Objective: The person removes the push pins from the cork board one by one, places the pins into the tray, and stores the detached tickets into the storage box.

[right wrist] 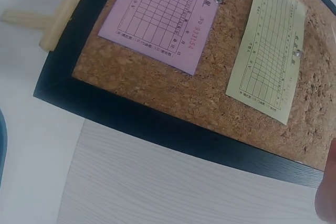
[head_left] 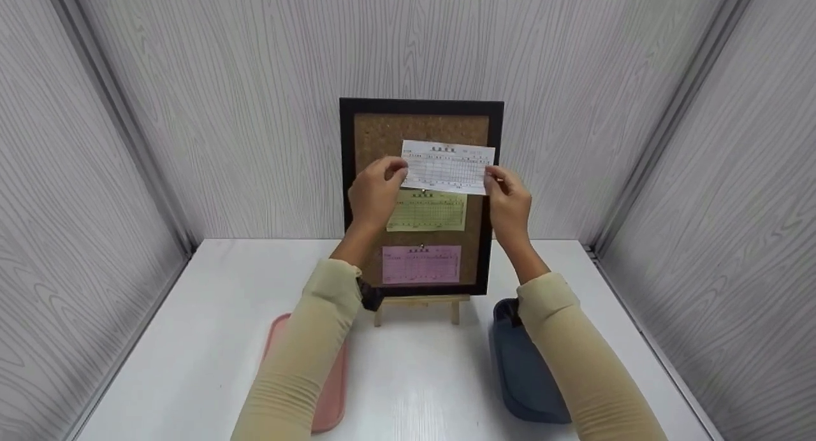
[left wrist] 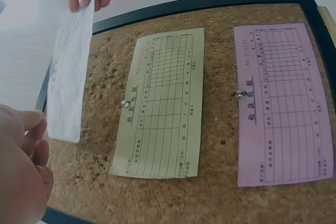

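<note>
A white printed receipt slip (head_left: pixel 446 168) is stretched between both hands in front of the upper part of a framed cork board (head_left: pixel 421 127). My left hand (head_left: pixel 375 191) pinches its left edge, and my right hand (head_left: pixel 512 202) pinches the right edge between thumb and fingers. The left wrist view shows the slip standing off the cork, tilted. Lower on the board, a green receipt slip (left wrist: pixel 163 103) and a pink receipt slip (left wrist: pixel 283 103) are each fixed by a clear pushpin at the top edge. In the right wrist view only a bit of my right hand shows.
The board leans on a small wooden easel (head_left: pixel 455 311) on a white table (head_left: pixel 414 377). A pink tray (head_left: pixel 331 396) lies partly under the left forearm. A dark blue tray (head_left: pixel 526 371) sits by the right forearm. Panelled walls enclose the table behind and at both sides.
</note>
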{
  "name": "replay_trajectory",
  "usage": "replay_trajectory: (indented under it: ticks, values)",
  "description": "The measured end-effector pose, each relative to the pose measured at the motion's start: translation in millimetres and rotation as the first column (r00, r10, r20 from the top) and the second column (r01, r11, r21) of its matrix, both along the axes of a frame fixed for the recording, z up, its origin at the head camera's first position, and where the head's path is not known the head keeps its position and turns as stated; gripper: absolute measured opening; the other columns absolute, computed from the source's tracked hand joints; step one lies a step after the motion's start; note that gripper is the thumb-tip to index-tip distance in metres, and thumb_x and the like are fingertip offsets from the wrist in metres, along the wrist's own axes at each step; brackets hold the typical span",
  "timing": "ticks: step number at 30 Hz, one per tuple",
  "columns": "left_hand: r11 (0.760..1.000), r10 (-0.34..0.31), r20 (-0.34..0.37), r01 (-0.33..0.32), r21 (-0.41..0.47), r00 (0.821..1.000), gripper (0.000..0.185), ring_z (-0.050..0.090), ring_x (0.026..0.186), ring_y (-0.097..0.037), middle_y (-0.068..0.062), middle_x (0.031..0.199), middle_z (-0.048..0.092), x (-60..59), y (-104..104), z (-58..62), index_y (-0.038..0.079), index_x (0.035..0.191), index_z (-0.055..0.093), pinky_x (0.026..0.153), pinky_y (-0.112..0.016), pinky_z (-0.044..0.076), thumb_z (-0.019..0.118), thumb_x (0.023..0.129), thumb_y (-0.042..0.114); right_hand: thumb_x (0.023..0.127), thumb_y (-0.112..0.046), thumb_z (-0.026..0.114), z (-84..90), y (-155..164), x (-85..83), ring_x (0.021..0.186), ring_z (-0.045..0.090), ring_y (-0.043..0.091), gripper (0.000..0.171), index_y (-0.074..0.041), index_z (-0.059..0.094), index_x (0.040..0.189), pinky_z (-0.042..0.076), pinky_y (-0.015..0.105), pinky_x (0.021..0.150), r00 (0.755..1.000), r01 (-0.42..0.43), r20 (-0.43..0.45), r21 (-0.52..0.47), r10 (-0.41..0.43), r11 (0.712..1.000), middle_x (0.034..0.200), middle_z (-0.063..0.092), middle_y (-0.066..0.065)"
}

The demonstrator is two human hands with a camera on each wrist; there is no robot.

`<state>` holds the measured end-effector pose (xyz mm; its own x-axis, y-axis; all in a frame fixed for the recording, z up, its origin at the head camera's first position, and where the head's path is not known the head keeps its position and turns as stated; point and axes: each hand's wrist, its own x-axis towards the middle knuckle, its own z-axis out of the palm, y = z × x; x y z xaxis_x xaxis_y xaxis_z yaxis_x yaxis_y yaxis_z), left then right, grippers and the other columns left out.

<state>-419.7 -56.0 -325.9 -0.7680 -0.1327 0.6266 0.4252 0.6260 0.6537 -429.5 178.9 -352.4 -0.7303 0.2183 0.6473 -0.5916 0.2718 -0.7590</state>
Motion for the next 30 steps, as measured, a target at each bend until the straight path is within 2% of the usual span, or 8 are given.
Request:
replay_trajectory:
  ticks: [5,10,15,19,25,30]
  values:
    - [0.999,-0.024,-0.015,0.024,0.039,1.0,0.014,0.063,0.084,-0.014,0.004,0.102,0.074,20.4,-16.9,-10.0,0.019,0.106,0.075,0.072,-0.035,0.047,0.069,0.097,0.027,0.1,-0.012,0.063,-2.8,5.1,12.9,0.098,0.061,0.015,0.022,-0.003,0.071,0.119,0.049,0.019,0.083,0.999,-0.025,-0.02,-0.005,0.025,1.0,0.116,0.067,0.012]
    - [0.998,-0.026,-0.017,0.027,0.052,1.0,0.014,0.061,0.081,-0.014,0.003,0.101,0.074,39.7,-32.5,-27.7,0.017,0.105,0.075,0.069,-0.031,0.045,0.07,0.096,0.027,0.1,-0.006,0.062,-6.2,9.6,28.2,0.098,0.061,0.019,0.024,0.002,0.069,0.121,0.049,0.016,0.081,0.999,-0.027,-0.029,-0.002,0.027,1.0,0.118,0.066,0.019]
    - [0.998,-0.024,-0.02,0.025,0.055,1.0,0.014,0.059,0.076,-0.016,-0.001,0.093,0.072,57.5,-44.9,-48.3,0.015,0.105,0.075,0.065,-0.031,0.044,0.071,0.096,0.025,0.099,0.0,0.059,-3.3,11.7,60.3,0.099,0.061,0.02,0.024,0.009,0.066,0.121,0.05,0.016,0.083,0.999,-0.044,-0.029,-0.003,0.044,0.999,0.119,0.064,0.024]
    - [0.998,-0.025,0.001,0.025,0.059,1.0,0.013,0.062,0.079,-0.015,-0.002,0.093,0.072,72.2,-53.4,-65.1,0.014,0.104,0.076,0.067,-0.031,0.046,0.072,0.095,0.022,0.099,0.0,0.059,-3.8,14.6,86.4,0.097,0.061,0.014,0.025,0.009,0.066,0.121,0.049,0.015,0.082,0.999,-0.039,0.003,-0.012,0.039,0.999,0.118,0.064,0.021]
    - [0.999,0.012,0.038,-0.014,0.044,0.999,0.012,0.06,0.078,-0.017,0.0,0.094,0.073,89.6,-65.6,-89.8,0.015,0.103,0.076,0.065,-0.033,0.045,0.073,0.094,0.022,0.1,-0.002,0.059,-21.1,29.6,104.1,0.097,0.061,0.014,0.026,0.007,0.066,0.123,0.05,0.015,0.082,0.998,-0.024,0.053,-0.023,0.025,0.999,0.119,0.064,0.018]
    - [0.998,0.036,0.09,-0.041,0.057,0.995,0.011,0.058,0.078,-0.014,0.002,0.097,0.075,100.9,-74.3,-115.3,0.018,0.103,0.077,0.064,-0.031,0.043,0.074,0.093,0.023,0.101,-0.006,0.06,-50.4,51.2,106.4,0.099,0.061,0.014,0.026,0.002,0.066,0.125,0.049,0.016,0.082,0.994,0.001,0.108,-0.024,0.001,1.0,0.12,0.064,0.015]
